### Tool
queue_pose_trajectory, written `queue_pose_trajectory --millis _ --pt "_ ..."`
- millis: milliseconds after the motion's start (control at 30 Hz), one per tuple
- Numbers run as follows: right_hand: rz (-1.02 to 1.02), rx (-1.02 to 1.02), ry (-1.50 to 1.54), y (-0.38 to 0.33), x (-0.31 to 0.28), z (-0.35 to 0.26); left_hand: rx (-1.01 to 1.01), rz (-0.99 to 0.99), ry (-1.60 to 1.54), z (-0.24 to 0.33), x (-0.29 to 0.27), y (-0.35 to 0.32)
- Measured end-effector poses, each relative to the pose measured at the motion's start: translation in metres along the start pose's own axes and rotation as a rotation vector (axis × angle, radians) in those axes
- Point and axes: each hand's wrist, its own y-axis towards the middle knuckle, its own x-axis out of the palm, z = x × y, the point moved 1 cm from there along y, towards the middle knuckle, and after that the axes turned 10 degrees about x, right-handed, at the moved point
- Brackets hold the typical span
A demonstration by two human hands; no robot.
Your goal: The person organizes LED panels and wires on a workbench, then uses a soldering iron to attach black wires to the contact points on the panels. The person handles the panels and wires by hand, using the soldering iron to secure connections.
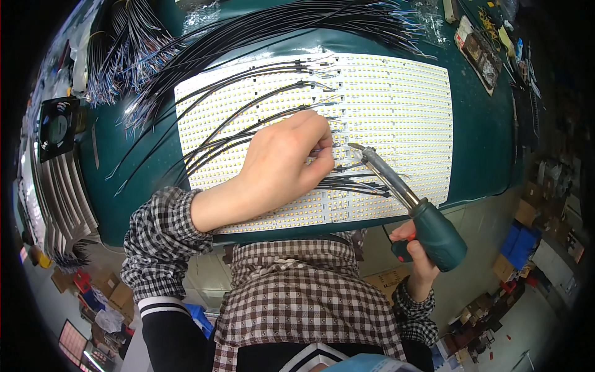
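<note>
A white LED board panel [403,105] with rows of small yellow LEDs lies across the green work surface. My left hand [282,152] rests over its middle, thumb and fingers pinched on the thin end of a black cable; the fingers partly hide that end. In my right hand [421,263] is a green soldering gun [437,235], gripped by its handle. Its metal tip [354,146] points left, just right of my left fingertips, by the board's central column of contacts. Several black cables [248,93] run from the left onto this column; more loose ones [353,185] lie below my left hand.
Behind the board lies a long bundle of black cables [279,25], with another bundle [133,49] at far left. A black fan [59,127] and a stack of pale strips [59,192] sit at the left edge. A worn, dark-stained block [477,53] lies at far right.
</note>
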Motion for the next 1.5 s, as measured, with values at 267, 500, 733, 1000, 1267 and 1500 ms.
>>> queue_pose_trajectory --millis 267,500,733,1000,1267,1500 --pt "-0.048 -0.031 0.073 -0.001 -0.004 0.012 -0.004 0.0 -0.012 0.0 0.0 0.0" --pt "-0.034 -0.02 0.089 0.001 0.0 0.012 -0.003 -0.01 -0.007 0.0 0.0 -0.001" --pt "-0.001 0.015 0.039 0.003 0.005 0.005 -0.011 -0.028 -0.003 0.002 -0.002 0.001" --pt "-0.017 0.012 0.058 0.003 0.004 0.007 -0.012 -0.03 -0.003 0.002 -0.002 0.001" --pt "-0.005 0.031 0.041 0.003 0.006 -0.002 -0.017 -0.035 -0.001 0.001 -0.002 0.0" --pt "0.002 0.002 0.106 0.002 0.005 0.006 -0.022 -0.037 -0.004 0.002 -0.002 0.001"
